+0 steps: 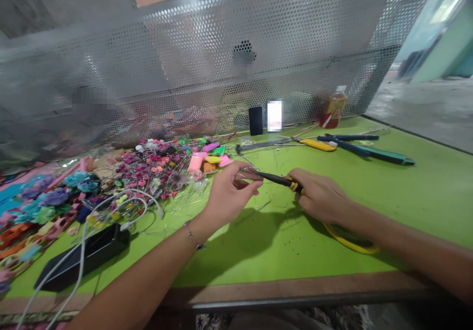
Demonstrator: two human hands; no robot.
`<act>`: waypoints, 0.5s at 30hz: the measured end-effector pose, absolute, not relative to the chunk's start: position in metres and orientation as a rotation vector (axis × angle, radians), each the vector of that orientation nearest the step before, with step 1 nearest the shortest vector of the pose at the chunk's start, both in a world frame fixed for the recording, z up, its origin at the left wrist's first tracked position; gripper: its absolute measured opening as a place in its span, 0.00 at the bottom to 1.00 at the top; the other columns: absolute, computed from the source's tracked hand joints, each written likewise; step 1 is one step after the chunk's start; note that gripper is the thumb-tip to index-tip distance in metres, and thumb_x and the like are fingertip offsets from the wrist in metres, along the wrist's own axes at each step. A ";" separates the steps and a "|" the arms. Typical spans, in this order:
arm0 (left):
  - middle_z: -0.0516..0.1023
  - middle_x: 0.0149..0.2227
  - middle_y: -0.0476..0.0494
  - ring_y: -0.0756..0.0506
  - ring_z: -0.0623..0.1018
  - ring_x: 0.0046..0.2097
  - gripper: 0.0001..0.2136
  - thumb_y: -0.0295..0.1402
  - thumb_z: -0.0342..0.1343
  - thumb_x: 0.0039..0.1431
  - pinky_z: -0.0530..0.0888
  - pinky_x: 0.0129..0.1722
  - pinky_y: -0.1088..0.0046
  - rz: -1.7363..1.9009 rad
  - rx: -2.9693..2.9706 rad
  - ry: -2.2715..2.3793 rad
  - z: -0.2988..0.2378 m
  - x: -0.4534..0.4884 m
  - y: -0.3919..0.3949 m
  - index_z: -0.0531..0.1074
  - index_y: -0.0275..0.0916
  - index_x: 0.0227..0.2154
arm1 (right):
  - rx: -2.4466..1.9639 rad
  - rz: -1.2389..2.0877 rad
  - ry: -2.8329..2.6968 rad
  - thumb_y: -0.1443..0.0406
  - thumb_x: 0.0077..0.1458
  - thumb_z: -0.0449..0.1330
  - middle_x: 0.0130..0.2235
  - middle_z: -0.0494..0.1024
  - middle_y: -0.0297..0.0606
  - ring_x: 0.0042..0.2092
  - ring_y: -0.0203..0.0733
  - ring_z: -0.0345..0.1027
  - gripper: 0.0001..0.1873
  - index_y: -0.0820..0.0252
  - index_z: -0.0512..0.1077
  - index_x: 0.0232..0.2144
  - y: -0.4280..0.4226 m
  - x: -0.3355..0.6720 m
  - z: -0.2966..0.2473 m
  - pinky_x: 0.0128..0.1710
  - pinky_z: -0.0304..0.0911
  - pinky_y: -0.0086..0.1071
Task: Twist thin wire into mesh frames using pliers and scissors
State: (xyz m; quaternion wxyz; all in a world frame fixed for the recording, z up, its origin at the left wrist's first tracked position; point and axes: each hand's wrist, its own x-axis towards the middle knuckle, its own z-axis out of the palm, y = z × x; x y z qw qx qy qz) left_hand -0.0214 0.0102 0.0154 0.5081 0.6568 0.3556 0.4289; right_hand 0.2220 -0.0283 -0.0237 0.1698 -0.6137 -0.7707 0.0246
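My right hand [320, 197] is closed round the yellow handles of a pair of thin-nosed pliers [275, 178], whose dark jaws point left. My left hand [231, 192] pinches a small piece of thin wire [248, 171] at the plier tips, fingers curled together. Both hands hover just above the green table [406, 207]. A yellow loop, possibly a plier handle or cord [349, 244], lies under my right wrist.
A heap of small coloured flowers and beads [151, 167] and fabric flowers [44, 207] fills the left. A black box with white cables [86, 253] sits front left. Yellow [318, 144] and teal-handled tools [369, 150], two phones [265, 118], a bottle [334, 107] and a perforated metal screen [207, 64] stand behind.
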 end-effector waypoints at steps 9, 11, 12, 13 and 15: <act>0.85 0.34 0.44 0.46 0.83 0.30 0.17 0.31 0.72 0.52 0.77 0.28 0.72 1.130 1.641 0.955 0.003 -0.022 0.011 0.74 0.40 0.43 | -1.747 0.031 -2.221 0.72 0.51 0.55 0.34 0.77 0.38 0.31 0.45 0.65 0.10 0.54 0.68 0.36 -0.024 0.226 -0.027 0.29 0.50 0.35; 0.85 0.33 0.45 0.47 0.81 0.26 0.21 0.33 0.75 0.48 0.77 0.27 0.72 1.039 1.474 0.831 0.007 -0.020 0.012 0.73 0.39 0.42 | -1.615 0.121 -2.210 0.74 0.48 0.54 0.39 0.78 0.39 0.36 0.47 0.70 0.17 0.55 0.69 0.41 -0.020 0.233 -0.030 0.33 0.57 0.35; 0.85 0.32 0.45 0.48 0.81 0.24 0.22 0.34 0.76 0.47 0.76 0.26 0.73 0.995 1.407 0.780 0.008 -0.020 0.012 0.72 0.38 0.42 | -1.540 0.167 -2.208 0.76 0.47 0.54 0.42 0.78 0.40 0.40 0.48 0.72 0.21 0.55 0.70 0.43 -0.017 0.236 -0.032 0.37 0.61 0.36; 0.84 0.31 0.46 0.49 0.80 0.23 0.23 0.35 0.77 0.46 0.75 0.24 0.75 0.959 1.356 0.737 0.009 -0.020 0.012 0.72 0.38 0.41 | -1.476 0.201 -2.204 0.77 0.46 0.53 0.45 0.78 0.41 0.43 0.49 0.73 0.24 0.55 0.69 0.45 -0.015 0.239 -0.033 0.41 0.64 0.37; 0.85 0.31 0.46 0.51 0.79 0.21 0.24 0.36 0.78 0.45 0.70 0.21 0.78 0.901 1.287 0.677 0.010 -0.020 0.011 0.71 0.38 0.41 | -1.392 0.238 -2.196 0.77 0.45 0.52 0.49 0.77 0.43 0.49 0.51 0.73 0.28 0.55 0.69 0.48 -0.012 0.243 -0.034 0.47 0.66 0.40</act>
